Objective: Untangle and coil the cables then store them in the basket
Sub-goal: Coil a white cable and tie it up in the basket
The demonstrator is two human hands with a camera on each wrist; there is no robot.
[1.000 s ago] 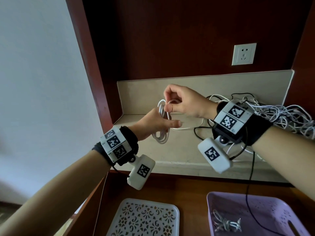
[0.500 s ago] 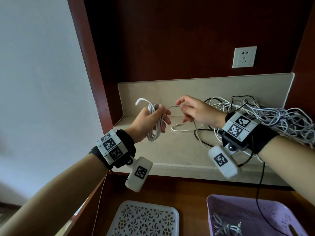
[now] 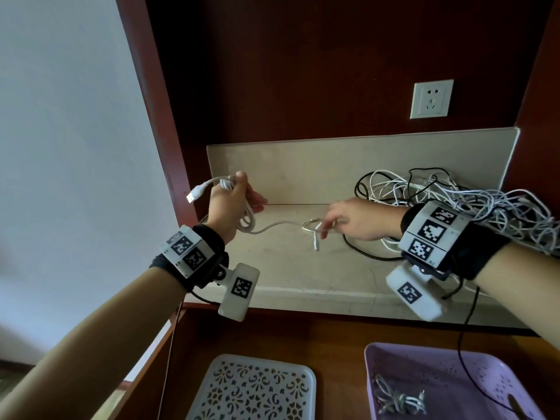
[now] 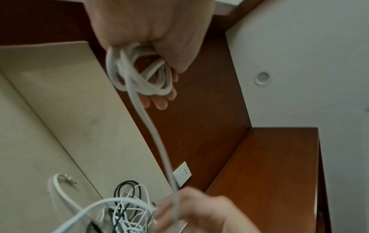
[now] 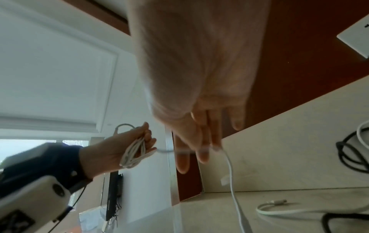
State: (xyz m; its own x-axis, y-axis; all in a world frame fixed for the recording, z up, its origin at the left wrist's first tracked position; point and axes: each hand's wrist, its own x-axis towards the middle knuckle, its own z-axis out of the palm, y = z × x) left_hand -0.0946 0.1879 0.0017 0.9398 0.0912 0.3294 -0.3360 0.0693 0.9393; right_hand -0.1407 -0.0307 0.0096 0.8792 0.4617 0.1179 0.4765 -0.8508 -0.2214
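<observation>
Hands (image 3: 230,207) (image 3: 357,219) drawn apart, both gripping white cable (image 3: 272,227), purple basket (image 3: 454,356) holding coiled cable (image 3: 397,401)

Two hands (image 3: 233,204) (image 3: 357,219), two baskets (image 3: 251,389) (image 3: 454,371), one wall socket (image 3: 431,99), one tangled pile of cables (image 3: 472,204), one coiled cable (image 3: 400,403) in the right basket.

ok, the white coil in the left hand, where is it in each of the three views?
Head: white coil left of centre, gripped by the left hand above the beige shelf.
Left wrist: top centre, loops hanging under the palm.
Right wrist: lower left, in the far hand.
Shared landmark: the white wall socket, also and; the right hand holds the coil's tail.
</observation>
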